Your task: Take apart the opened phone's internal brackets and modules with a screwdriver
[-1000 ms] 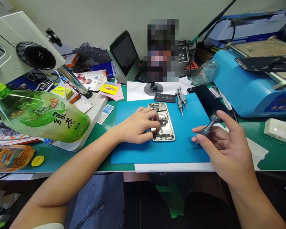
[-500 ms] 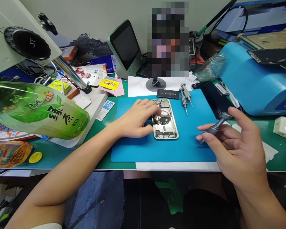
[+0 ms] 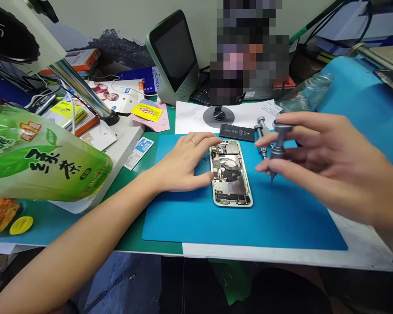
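An opened smartphone (image 3: 232, 174) with its inner parts bare lies on the blue mat (image 3: 190, 218). My left hand (image 3: 186, 163) rests at the phone's left edge, fingers spread, thumb and index fingertip touching its rim. To the right of the phone, my right hand (image 3: 317, 161) holds a small grey screwdriver (image 3: 277, 146) almost upright, tip down above the mat. Its fingers are wrapped round the handle, with the index finger over the top. Behind them are more grey screwdrivers (image 3: 261, 135), partly hidden by the right hand. A black phone battery (image 3: 237, 132) lies just beyond the phone.
A green tea bottle (image 3: 49, 157) lies at the left, near a microscope stand pole (image 3: 81, 87). At the back stands a smart display (image 3: 173, 52). A glass jar (image 3: 308, 93) and a blue machine (image 3: 350, 100) are at the right. A yellow cap (image 3: 21, 225) sits at front left.
My right hand has moved left and up with the screwdriver, which has turned from slanted to nearly upright. The left fingers have drawn back from over the phone to its edge. The view has shifted.
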The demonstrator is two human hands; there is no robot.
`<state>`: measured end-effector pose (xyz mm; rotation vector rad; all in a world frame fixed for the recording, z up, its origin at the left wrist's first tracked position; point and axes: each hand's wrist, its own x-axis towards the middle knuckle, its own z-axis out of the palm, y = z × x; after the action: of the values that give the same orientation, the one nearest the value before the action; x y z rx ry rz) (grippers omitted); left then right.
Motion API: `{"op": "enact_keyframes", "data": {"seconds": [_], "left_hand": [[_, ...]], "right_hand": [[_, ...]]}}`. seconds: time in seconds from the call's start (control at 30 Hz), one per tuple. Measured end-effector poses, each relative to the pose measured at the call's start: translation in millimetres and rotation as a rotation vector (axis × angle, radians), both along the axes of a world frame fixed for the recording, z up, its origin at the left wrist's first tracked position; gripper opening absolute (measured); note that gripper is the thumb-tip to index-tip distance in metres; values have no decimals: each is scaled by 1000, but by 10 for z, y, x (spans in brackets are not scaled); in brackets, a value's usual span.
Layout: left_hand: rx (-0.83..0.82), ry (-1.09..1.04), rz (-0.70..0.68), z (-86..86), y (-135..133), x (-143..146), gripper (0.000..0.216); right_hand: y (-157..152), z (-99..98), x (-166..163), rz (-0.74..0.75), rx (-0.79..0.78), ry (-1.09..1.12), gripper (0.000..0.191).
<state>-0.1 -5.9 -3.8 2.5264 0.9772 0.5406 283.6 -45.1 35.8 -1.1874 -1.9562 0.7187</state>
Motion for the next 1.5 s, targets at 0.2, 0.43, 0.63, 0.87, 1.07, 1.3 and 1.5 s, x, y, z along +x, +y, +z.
{"op": "enact_keyframes", "data": {"seconds": [0.2, 0.43, 0.63, 0.87, 1.07, 1.3, 1.5], "left_hand": [[-16, 9, 27, -37, -13, 42, 69], [-81, -88, 209, -36, -42, 63, 56], [-48, -131, 273, -2, -67, 45, 46], [20, -175, 375, -16, -88, 20, 19], [-38, -173, 445, -29, -56, 71, 16], [-37, -203, 475, 10, -71, 96, 21], [13, -228, 480, -19, -91, 73, 24]], "right_hand": [[426, -74, 218, -226, 141, -231, 55], [588, -208, 529, -430, 102, -486, 44], [661, -282, 596, -312, 121, -574, 44], [487, -239, 503, -253, 62, -635, 41], [443, -256, 409, -263, -8, -583, 39], [467, -260, 384, -282, -2, -550, 41], [441, -241, 358, -272, 12, -582, 38]]}}
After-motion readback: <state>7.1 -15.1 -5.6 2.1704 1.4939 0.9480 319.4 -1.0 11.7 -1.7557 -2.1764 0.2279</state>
